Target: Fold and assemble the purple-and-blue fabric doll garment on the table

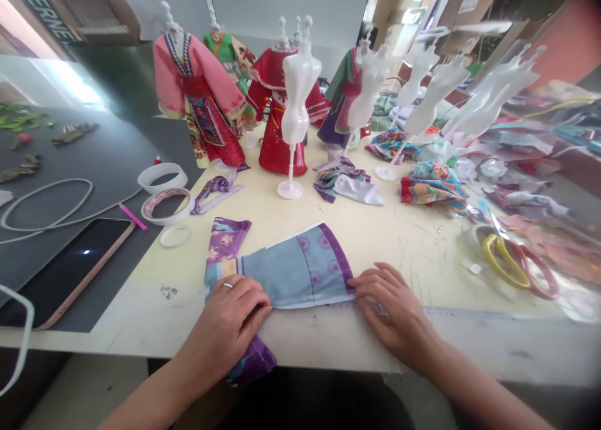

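Observation:
A small doll garment (286, 270) lies spread on the table, with a blue-grey skirt panel, a purple patterned border and floral purple sleeves or straps at its left end. Closed over its waist end is my left hand (235, 311), a ring on one finger, thumb pressed against the curled fingers at the cloth's near edge. My right hand (392, 298) rests at the opposite end, its fingers stretched out and apart, fingertips touching the purple hem (335, 251). Part of the near purple piece (253, 361) hangs over the table edge below my left wrist.
Behind the garment stand a bare white doll mannequin (301, 98) and several others, some dressed. Tape rolls (168, 206), a phone (70, 267) and a pink pen (134, 217) lie left. Scissors (519, 264) and fabric scraps (434, 189) lie right.

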Demonstrator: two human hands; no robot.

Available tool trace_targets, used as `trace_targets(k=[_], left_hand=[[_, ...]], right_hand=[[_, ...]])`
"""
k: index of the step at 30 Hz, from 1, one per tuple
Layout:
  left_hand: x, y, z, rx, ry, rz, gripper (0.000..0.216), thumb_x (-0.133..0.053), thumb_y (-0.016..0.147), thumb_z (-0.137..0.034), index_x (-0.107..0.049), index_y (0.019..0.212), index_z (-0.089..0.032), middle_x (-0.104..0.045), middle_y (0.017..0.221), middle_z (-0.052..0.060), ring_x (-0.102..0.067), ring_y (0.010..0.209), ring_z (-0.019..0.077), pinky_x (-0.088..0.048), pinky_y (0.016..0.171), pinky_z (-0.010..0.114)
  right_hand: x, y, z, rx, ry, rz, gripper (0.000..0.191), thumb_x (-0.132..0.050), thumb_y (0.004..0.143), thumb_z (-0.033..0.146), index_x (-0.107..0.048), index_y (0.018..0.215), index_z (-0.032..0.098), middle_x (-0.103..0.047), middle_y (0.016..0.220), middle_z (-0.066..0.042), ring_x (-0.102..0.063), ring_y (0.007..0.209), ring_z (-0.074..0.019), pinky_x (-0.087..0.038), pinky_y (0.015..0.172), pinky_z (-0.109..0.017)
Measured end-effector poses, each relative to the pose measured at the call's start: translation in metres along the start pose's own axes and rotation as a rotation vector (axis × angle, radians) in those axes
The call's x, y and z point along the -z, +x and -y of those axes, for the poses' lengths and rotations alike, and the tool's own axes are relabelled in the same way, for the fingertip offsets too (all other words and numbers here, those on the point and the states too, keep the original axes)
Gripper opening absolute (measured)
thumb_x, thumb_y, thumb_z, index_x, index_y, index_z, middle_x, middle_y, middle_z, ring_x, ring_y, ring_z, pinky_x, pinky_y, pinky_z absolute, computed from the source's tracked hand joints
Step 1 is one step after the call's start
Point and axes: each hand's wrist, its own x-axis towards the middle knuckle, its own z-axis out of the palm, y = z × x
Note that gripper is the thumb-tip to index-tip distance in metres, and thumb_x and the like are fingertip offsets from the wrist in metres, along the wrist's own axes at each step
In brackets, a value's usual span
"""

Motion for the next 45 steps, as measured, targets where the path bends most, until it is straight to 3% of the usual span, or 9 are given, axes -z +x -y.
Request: trace_targets(k=[9, 21, 26, 28, 34, 38, 45], left_hand=[[0.001, 0.005, -0.01, 0.109, 0.001, 0.009, 0.018, -0.041, 0.085, -0.016, -0.047, 0.069, -0.018, -0.051, 0.072, 0.001, -0.046, 0.072, 0.0177, -0.036, 0.073, 0.035], [-0.003, 0.008, -0.008, 0.121, -0.013, -0.011, 0.016, -0.043, 0.084, -0.014, -0.045, 0.068, -0.018, -0.05, 0.069, 0.001, -0.045, 0.07, 0.0182, -0.034, 0.073, 0.037], [0.005, 0.001, -0.004, 0.086, -0.07, 0.04, 0.003, -0.049, 0.085, -0.019, -0.052, 0.083, -0.019, -0.056, 0.082, 0.003, -0.049, 0.083, 0.0201, -0.036, 0.082, 0.039], [0.011, 0.001, 0.0, 0.079, -0.104, 0.037, 0.008, -0.05, 0.085, -0.021, -0.054, 0.092, -0.019, -0.057, 0.092, 0.004, -0.05, 0.091, 0.0204, -0.036, 0.086, 0.038], [0.016, 0.031, 0.005, -0.021, -0.118, 0.115, 0.021, -0.043, 0.087, -0.013, -0.06, 0.095, -0.019, -0.057, 0.097, 0.004, -0.052, 0.089, 0.0168, -0.042, 0.08, 0.031], [0.011, 0.053, 0.009, -0.13, 0.009, 0.179, 0.023, -0.043, 0.084, -0.01, -0.063, 0.092, -0.019, -0.055, 0.094, 0.006, -0.049, 0.084, 0.0183, -0.042, 0.074, 0.033], [0.008, 0.064, 0.007, -0.109, 0.162, 0.088, 0.021, -0.042, 0.086, -0.015, -0.062, 0.092, -0.015, -0.054, 0.092, 0.008, -0.048, 0.084, 0.0206, -0.041, 0.075, 0.037]], right_hand=[[-0.002, -0.003, -0.004, -0.016, 0.025, 0.04, 0.013, -0.047, 0.082, 0.008, -0.051, 0.084, 0.02, -0.064, 0.092, -0.005, -0.057, 0.089, -0.0189, -0.035, 0.093, -0.048], [-0.001, 0.0, -0.002, -0.054, 0.038, 0.052, 0.012, -0.046, 0.083, 0.008, -0.05, 0.083, 0.02, -0.063, 0.092, -0.005, -0.056, 0.09, -0.0178, -0.034, 0.094, -0.047], [-0.001, -0.004, -0.003, 0.01, -0.019, 0.047, 0.014, -0.047, 0.08, 0.007, -0.052, 0.086, 0.019, -0.064, 0.096, -0.005, -0.057, 0.093, -0.019, -0.034, 0.096, -0.047], [-0.001, -0.005, -0.004, 0.035, -0.033, 0.065, 0.014, -0.049, 0.079, 0.006, -0.052, 0.087, 0.018, -0.064, 0.099, -0.006, -0.056, 0.095, -0.0195, -0.034, 0.097, -0.047], [-0.001, -0.006, -0.003, 0.038, -0.057, 0.082, 0.013, -0.05, 0.079, 0.005, -0.052, 0.085, 0.017, -0.064, 0.1, -0.006, -0.054, 0.097, -0.0197, -0.033, 0.098, -0.048], [-0.002, -0.006, -0.003, 0.062, -0.076, 0.081, 0.014, -0.05, 0.078, 0.005, -0.053, 0.086, 0.017, -0.063, 0.101, -0.007, -0.053, 0.099, -0.0207, -0.032, 0.098, -0.049], [-0.003, -0.006, -0.005, 0.09, -0.071, 0.068, 0.015, -0.051, 0.077, 0.005, -0.054, 0.088, 0.015, -0.062, 0.104, -0.009, -0.052, 0.099, -0.0218, -0.035, 0.095, -0.05]])
